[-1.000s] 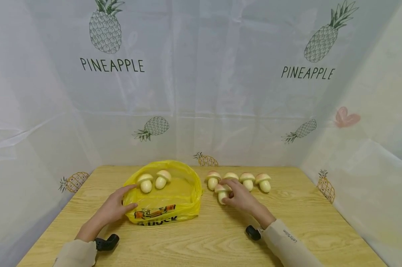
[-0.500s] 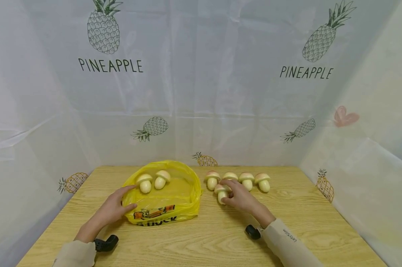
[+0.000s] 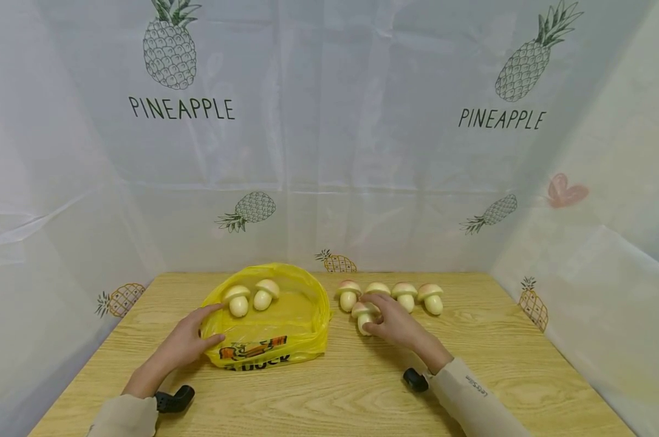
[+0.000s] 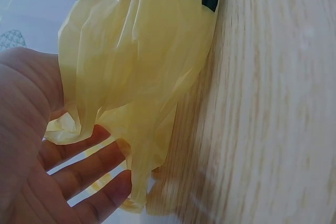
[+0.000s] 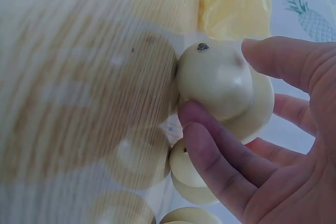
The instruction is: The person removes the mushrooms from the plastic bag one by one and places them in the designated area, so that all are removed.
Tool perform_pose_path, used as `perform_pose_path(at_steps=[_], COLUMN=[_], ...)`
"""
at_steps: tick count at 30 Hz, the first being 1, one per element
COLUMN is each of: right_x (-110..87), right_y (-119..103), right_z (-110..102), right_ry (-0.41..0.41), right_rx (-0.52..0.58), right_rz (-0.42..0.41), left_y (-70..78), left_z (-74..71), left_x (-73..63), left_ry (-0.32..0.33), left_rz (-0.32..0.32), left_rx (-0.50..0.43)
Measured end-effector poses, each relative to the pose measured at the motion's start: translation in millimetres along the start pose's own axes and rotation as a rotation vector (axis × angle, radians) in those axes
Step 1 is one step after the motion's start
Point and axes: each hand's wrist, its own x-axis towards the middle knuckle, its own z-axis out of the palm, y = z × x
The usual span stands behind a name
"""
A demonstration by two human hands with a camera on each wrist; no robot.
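Note:
A yellow plastic bag (image 3: pixel 302 346) lies with its mouth spread wide on the left of the table. Two toy mushrooms, one (image 3: pixel 237 301) beside the other (image 3: pixel 265 295), are inside it. My left hand (image 3: pixel 184 341) rests at the bag's left rim, thumb and fingers spread and touching the plastic; in the left wrist view the bag hides part of the thumb. To the bag's right, my right hand (image 3: pixel 393 321) holds a cream toy mushroom (image 5: pixel 215 82) with a pinkish cap, thumb on one side and fingers on the other. It stands at the table surface.
Behind the held mushroom is a row of several more, the leftmost mushroom (image 3: pixel 348 296) and the rightmost mushroom (image 3: pixel 430 298) among them. A pineapple-print sheet (image 3: pixel 362 152) encloses the back and sides of the wooden table (image 3: pixel 351 394).
The view shifts very slightly. Both hands, the bag and the mushrooms keep their places, with the right hand on the same mushroom.

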Motion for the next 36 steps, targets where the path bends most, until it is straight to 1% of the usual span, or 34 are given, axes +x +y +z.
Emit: perform_pose_path(at_steps=[9, 13, 16, 22, 29, 33, 36], right_x=[-0.3, 0.0, 0.0, -0.1, -1.3, 2.0, 6.6], right_y=[-1, -5, -7, -11, -21, -28, -35], right_z=[-2, -5, -7, -8, -8, -4, 1], right_ry=[0.059, 0.075, 0.098, 0.141, 0.146, 0.152, 0.141], right_rx=[-0.079, -0.090, -0.090, -0.107, -0.097, -0.116, -0.129], right_rz=[0.000, 0.020, 0.010, -0.050, -0.084, -0.130, -0.170], left_y=[-0.6, -1.2, -1.3, -1.2, 1.2, 1.7, 1.7], left_z=[-0.1, 0.2, 0.3, 0.3, -1.2, -1.3, -1.4], left_x=[1.2, 1.2, 1.3, 0.9, 2.9, 2.3, 0.0], left_ry=[-0.001, 0.001, -0.001, -0.002, -0.003, 0.001, 0.002], left_rz=[-0.004, -0.003, -0.006, -0.008, 0.001, 0.001, -0.006], left_rx=[0.001, -0.001, 0.001, 0.006, -0.001, -0.004, -0.004])
